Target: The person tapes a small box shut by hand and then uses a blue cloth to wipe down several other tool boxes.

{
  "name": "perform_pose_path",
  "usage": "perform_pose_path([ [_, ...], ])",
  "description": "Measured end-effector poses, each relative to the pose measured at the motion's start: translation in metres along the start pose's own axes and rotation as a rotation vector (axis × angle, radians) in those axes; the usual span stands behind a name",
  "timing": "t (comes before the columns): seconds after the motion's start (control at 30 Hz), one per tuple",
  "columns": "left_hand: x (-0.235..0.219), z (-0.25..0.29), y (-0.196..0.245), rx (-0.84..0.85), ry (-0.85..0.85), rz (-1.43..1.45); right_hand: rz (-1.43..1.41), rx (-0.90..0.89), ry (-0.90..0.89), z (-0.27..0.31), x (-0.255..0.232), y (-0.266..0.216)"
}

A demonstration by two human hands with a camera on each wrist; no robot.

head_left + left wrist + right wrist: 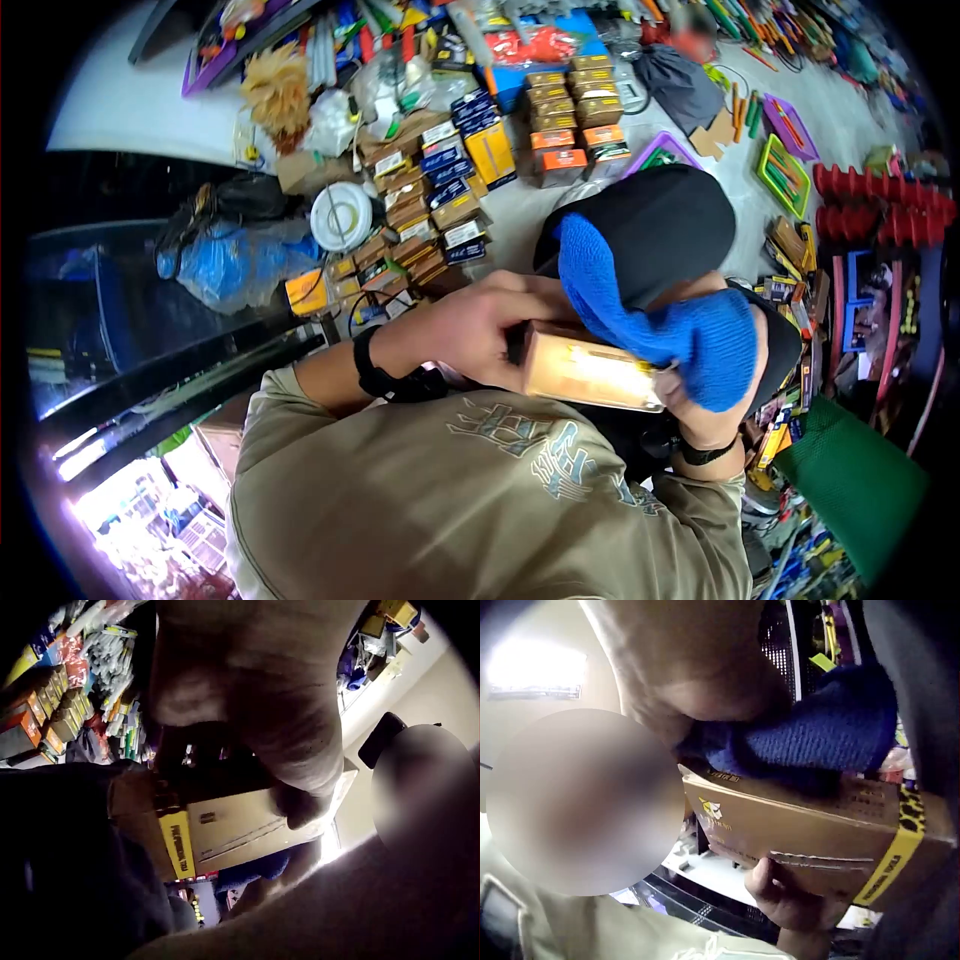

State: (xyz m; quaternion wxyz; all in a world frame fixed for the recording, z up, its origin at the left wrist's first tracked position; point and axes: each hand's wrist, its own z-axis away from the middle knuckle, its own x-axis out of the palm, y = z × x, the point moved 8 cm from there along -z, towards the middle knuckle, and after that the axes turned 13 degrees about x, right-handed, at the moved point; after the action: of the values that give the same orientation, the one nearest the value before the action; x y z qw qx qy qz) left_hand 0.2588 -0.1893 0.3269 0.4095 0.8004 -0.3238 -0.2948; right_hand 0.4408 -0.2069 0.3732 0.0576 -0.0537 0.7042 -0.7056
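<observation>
Clock positions are taken in the head view with the box as the dial's centre. The brown box (590,375) is held up in front of the person's shirt (400,490), clear of the floor. The left hand (490,325), at ten o'clock, grips the box firmly; its fingers are curled around one end, and the right wrist view shows its thumb against a broad face. The right hand (715,415), between three and four o'clock, holds a blue cloth (705,335); the cloth covers much of it, so the exact finger curl cannot be told. The cloth lies against the box from one to three o'clock. Both wrist views show a yellow band (896,859) near one end of the box.

A black trouser leg (670,215) stands at one o'clock. Small boxes (460,205) are piled at eleven o'clock, and further stacked cartons (595,105) stand at twelve. A white tub (341,217) sits at ten o'clock; a green mesh sheet (855,490) lies at four.
</observation>
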Motion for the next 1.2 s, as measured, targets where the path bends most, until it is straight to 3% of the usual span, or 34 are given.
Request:
perform_pose_path([
  [0.03,-0.002,0.011,0.001,0.080,0.052,-0.029,0.132,-0.039,-0.027,-0.003,0.014,-0.003],
  [0.13,-0.002,0.031,0.000,0.166,0.035,-0.104,-0.008,-0.151,-0.230,-0.007,0.046,-0.005],
  [0.27,-0.034,0.038,0.041,0.233,0.190,-0.266,0.108,-0.083,-0.231,-0.006,0.062,-0.008],
  [0.37,-0.041,0.049,0.046,0.288,0.246,-0.325,0.210,-0.020,-0.150,-0.002,0.064,-0.007],
  [0.57,-0.041,0.073,0.055,0.318,0.335,-0.415,0.213,0.004,-0.194,-0.002,0.082,-0.009],
  [0.6,-0.044,0.078,0.055,0.283,0.332,-0.423,0.213,0.007,-0.202,0.000,0.083,-0.010],
  [0.67,-0.054,0.090,0.054,0.150,0.381,-0.440,0.219,0.115,0.044,0.001,0.064,-0.009],
  [0.7,-0.065,0.095,0.060,0.080,0.383,-0.501,0.164,0.186,0.033,-0.003,0.060,-0.006],
  [0.73,-0.078,0.102,0.064,0.008,0.380,-0.563,0.124,0.175,0.075,-0.003,0.051,-0.006],
  [0.8,-0.096,0.133,0.057,-0.126,0.552,-0.674,0.046,0.035,0.229,-0.002,0.023,-0.002],
  [0.9,-0.102,0.182,0.030,-0.359,0.666,-0.538,0.010,0.037,0.247,-0.005,0.005,0.002],
  [0.93,-0.102,0.192,0.023,-0.313,0.687,-0.514,0.001,0.026,0.218,-0.005,-0.003,0.005],
  [1.03,-0.093,0.235,-0.004,-0.444,0.749,-0.428,-0.026,-0.005,0.228,-0.003,-0.007,0.007],
  [1.1,-0.083,0.273,-0.034,-0.562,0.903,-0.224,-0.041,-0.020,0.268,0.000,-0.011,0.007],
  [1.13,-0.076,0.278,-0.037,-0.561,0.903,-0.226,-0.035,-0.021,0.278,0.002,-0.013,0.008],
  [1.2,-0.054,0.296,-0.056,-0.776,0.876,-0.142,-0.031,-0.024,0.286,0.006,-0.017,0.009],
])
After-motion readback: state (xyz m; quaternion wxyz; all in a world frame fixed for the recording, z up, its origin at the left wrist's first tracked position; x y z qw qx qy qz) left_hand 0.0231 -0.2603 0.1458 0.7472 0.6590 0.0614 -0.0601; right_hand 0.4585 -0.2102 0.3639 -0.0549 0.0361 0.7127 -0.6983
